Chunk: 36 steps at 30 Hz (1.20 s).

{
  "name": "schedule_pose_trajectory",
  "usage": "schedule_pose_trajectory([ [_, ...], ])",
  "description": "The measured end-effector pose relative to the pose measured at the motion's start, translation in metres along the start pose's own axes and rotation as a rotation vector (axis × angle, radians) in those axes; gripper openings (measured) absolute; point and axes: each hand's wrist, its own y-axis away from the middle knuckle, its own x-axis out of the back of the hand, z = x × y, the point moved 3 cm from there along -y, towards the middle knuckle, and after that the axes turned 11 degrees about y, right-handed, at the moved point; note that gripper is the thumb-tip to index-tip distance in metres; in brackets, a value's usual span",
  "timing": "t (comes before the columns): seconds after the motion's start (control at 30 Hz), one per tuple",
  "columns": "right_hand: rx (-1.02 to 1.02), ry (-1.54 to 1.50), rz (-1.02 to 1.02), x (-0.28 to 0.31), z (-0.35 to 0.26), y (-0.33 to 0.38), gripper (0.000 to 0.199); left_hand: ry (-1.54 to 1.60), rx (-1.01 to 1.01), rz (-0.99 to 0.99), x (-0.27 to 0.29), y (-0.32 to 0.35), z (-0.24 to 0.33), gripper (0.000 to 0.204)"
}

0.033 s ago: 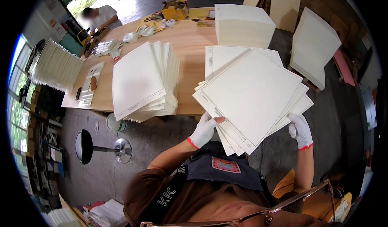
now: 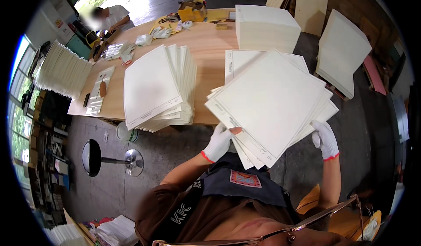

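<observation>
The fanned white sheets (image 2: 272, 97) lie askew on one another, their near corners out past the desk (image 2: 213, 40) edge toward the person's apron (image 2: 245, 176). The gloved left hand (image 2: 220, 141) grips their near-left edge, its bare thumb on top, probably to keep the loose layers from slipping. The gloved right hand (image 2: 325, 140), fingers curled, is at the right corner; whether it pinches or merely steadies cannot be told. The two-sided hold likely spreads the weight of the overhang. Behind, a tall white block (image 2: 267, 33) of sheets limits room at the back; a staggered stack (image 2: 151, 86) stands to the left. Beyond it lies a brown-handled tool (image 2: 103, 89), with a yellow box (image 2: 192, 11) at the far edge. A stool (image 2: 91, 158) takes up floor space at the lower left.
</observation>
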Motion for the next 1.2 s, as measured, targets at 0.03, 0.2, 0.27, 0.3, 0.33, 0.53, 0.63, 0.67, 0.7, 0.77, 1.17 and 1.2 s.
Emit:
schedule_pose_trajectory([
  [0.03,0.041,0.004,-0.087,-0.016,-0.012,-0.009,0.030,-0.027,-0.039,0.034,0.010,0.009,0.012,0.052],
  [0.2,0.306,-0.120,-0.261,-0.148,-0.098,-0.055,0.035,0.074,-0.407,0.298,0.054,0.051,0.096,0.039],
  [0.27,0.592,0.034,-0.409,-0.216,-0.122,-0.045,0.044,0.086,-0.561,0.382,0.065,0.060,0.133,0.037],
  [0.3,0.695,0.149,-0.424,-0.256,-0.123,-0.036,0.046,0.194,-0.589,0.514,0.073,0.062,0.148,0.037],
  [0.33,0.741,0.129,-0.549,-0.297,-0.122,-0.028,0.049,0.162,-0.823,0.222,0.070,0.058,0.168,0.035],
  [0.53,0.470,0.122,-0.630,-0.435,-0.090,-0.060,0.067,0.322,-0.818,0.346,0.150,0.032,0.219,0.033],
  [0.63,0.046,0.180,-0.724,-0.459,-0.055,-0.084,0.066,0.381,-0.660,0.513,0.190,0.021,0.201,0.033],
  [0.67,0.050,0.076,-0.617,-0.465,-0.048,-0.087,0.057,0.380,-0.636,0.509,0.197,0.019,0.196,0.034],
  [0.7,0.087,0.015,-0.614,-0.468,-0.044,-0.091,0.056,0.378,-0.610,0.518,0.202,0.018,0.190,0.034],
  [0.77,0.047,-0.017,-0.650,-0.472,-0.035,-0.095,0.056,0.348,-0.589,0.532,0.206,0.018,0.184,0.036],
  [1.17,0.094,-0.046,-0.751,-0.453,-0.029,-0.080,0.061,0.496,-0.505,0.475,0.192,0.050,0.172,0.038],
  [1.2,0.150,-0.103,-0.879,-0.446,-0.030,-0.072,0.064,0.619,-0.484,0.336,0.183,0.060,0.165,0.040],
])
